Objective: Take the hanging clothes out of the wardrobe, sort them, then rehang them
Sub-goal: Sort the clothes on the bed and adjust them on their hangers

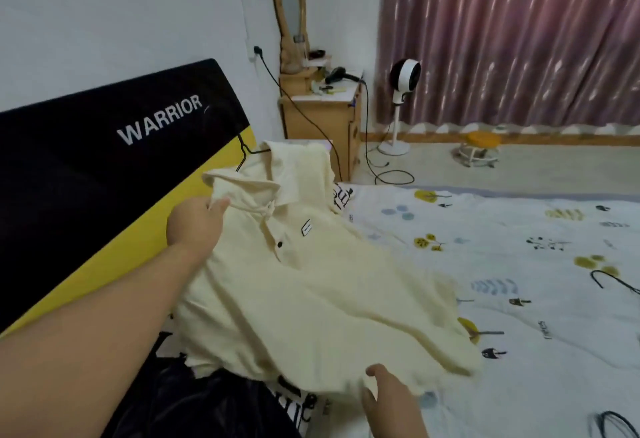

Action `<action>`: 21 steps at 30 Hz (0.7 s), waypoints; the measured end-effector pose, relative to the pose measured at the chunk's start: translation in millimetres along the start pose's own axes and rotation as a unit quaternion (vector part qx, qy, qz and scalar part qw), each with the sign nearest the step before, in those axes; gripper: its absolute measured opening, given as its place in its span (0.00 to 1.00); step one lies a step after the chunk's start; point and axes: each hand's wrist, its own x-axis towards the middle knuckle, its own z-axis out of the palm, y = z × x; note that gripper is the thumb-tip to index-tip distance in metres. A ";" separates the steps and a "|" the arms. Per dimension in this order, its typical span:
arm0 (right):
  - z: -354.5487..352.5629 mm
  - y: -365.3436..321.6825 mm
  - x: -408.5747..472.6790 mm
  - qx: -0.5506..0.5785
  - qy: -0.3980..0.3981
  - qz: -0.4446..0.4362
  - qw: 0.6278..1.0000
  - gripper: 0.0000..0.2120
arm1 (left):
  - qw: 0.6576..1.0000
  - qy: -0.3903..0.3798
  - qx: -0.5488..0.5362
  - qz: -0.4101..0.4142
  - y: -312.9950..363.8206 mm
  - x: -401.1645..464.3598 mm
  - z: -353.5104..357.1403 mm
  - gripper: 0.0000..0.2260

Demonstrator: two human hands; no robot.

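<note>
left hand pinches the collar edge of the cream short-sleeved polo shirt, which lies on a clothes pile on the patterned white quilt; right hand lifts its hem, fingers relaxed. i judge it light and floppy, best held at the shoulders. black wire hanger protrudes; pink curtains behind.

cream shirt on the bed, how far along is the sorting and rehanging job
Done: clothes are out on the bed, with the cream shirt lying on a dark pile. In hand: the left hand grips its shoulder by the collar, the right hand touches its hem. Left: rehanging; a bare hanger lies loose on the bed.
</note>
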 end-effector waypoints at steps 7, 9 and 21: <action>49.9 36.9 26.1 -0.105 -0.038 -0.035 0.993 0.23 | 0.995 -0.024 0.061 -0.081 -106.3 -35.3 68.4 0.20; 55.2 46.7 34.9 -0.121 -0.035 -0.035 0.991 0.22 | 0.992 -0.023 0.074 -0.103 -128.1 -37.1 77.5 0.17; 70.3 79.8 41.9 -0.181 0.004 -0.065 0.981 0.18 | 0.920 -0.200 0.337 -0.020 -159.7 -76.8 110.6 0.19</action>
